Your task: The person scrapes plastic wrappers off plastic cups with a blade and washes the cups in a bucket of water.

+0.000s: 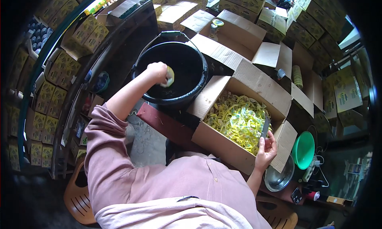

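My left hand [158,71] is closed around a small round yellow-and-white container [170,76], partly hidden by the fingers. It is over the mouth of a black bucket [149,96] with a wire handle. In my right hand [266,151], a knife [265,127] points upward, its grey blade showing above the fingers. That hand is at the near right edge of an open cardboard box [221,143]. A heap of tangled yellow-green printed strips [238,119] fills much of this box.
Beyond stands another open carton [242,44] with small yellow cans [215,28] inside. A green bowl [304,150] and a clear bowl [279,177] sit at right, near white cables. Stacked yellow boxes [55,97] line the left shelf. A stack of round pieces [297,77] is at right.
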The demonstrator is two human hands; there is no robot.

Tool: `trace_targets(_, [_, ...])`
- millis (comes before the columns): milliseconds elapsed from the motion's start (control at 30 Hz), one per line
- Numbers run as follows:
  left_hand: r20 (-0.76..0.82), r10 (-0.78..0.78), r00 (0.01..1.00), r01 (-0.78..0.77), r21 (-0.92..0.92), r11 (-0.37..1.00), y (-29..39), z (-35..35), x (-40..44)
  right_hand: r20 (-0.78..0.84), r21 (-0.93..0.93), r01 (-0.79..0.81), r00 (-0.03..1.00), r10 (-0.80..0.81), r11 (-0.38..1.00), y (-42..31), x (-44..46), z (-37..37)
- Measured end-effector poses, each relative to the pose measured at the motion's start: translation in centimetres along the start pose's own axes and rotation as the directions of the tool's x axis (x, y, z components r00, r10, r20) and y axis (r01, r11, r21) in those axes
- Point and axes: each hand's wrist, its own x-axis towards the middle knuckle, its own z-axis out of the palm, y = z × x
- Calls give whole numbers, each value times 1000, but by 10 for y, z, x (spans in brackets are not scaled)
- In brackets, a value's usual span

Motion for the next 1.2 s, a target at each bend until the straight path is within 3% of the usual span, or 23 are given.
trace_targets(67, [94,39,995,-54,163,985,1,-3,-3,-13,2,-9,1000,9,1000,0,-2,-2])
trace_targets(133, [514,-31,857,-122,262,957,9,-8,-3,-26,-10,-16,1000,15,1000,-3,-3,-5])
trace_targets(200, [467,4,884,-125,228,966,6,-12,0,-19,6,-15,1000,15,1000,-9,-3,-7])
trace_targets(233, [231,55,971,-88,137,987,0,-5,1,-26,8,-11,1000,11,1000,-8,-4,-8])
trace_targets(267, [-21,78,997,-77,37,996,-2,2,0,-33,9,-9,999,9,1000,-6,-4,-10])
trace_targets(300, [204,137,969,-181,214,960,7,-14,-15,-39,9,0,999,1,1000,-2,-5,-12])
trace_targets(333, [472,93,877,-219,219,951,3,-4,-2,-46,18,-1,999,2,1000,-2,-5,-11])
trace_targets(433, [379,122,917,-192,152,970,-4,-12,-8,-53,31,-19,998,21,999,-5,-7,-14])
trace_targets(533, [42,111,993,-117,152,981,-8,-2,-15,-68,54,2,998,2,999,-4,-8,-14])
trace_targets(567, [419,105,902,-206,204,957,-5,-7,-16,-64,64,-13,998,17,998,-4,-8,-14])
trace_targets(667, [212,67,975,-113,212,971,-3,-5,-21,-51,166,-55,997,64,985,-5,-9,-13])
trace_targets(733, [-139,103,985,-99,36,994,-6,0,-27,-21,181,-76,996,82,980,-5,-10,-15])
trace_targets(767, [164,111,980,-132,125,983,-4,-7,-24,-23,191,-78,996,84,979,-5,-10,-16])
trace_targets(800, [310,27,950,-89,188,978,3,-10,-30,-24,202,-79,996,85,976,-5,-10,-15])
trace_targets(867, [311,41,949,-90,144,986,6,-20,-34,-30,208,-82,996,90,975,-8,-11,-15])
trace_targets(900, [140,88,986,-105,120,987,0,-12,-29,-34,210,-79,996,88,974,-8,-11,-14])
trace_targets(967, [-209,161,964,-148,78,986,-13,11,-16,-39,216,-71,996,81,974,-7,-11,-14])
trace_targets(1000, [301,80,950,-128,140,982,2,-19,-31,-43,227,-70,996,81,971,-7,-11,-14])
trace_targets(1067, [342,29,939,-90,166,982,2,-15,-24,-49,245,-65,996,79,967,-7,-11,-13])
trace_targets(1167, [67,104,992,-110,87,990,-5,-9,-21,-44,239,-55,997,67,969,-6,-12,-16])
trace_targets(1200, [67,102,993,-108,88,990,-5,-9,-22,-40,233,-54,997,65,971,-6,-13,-16])
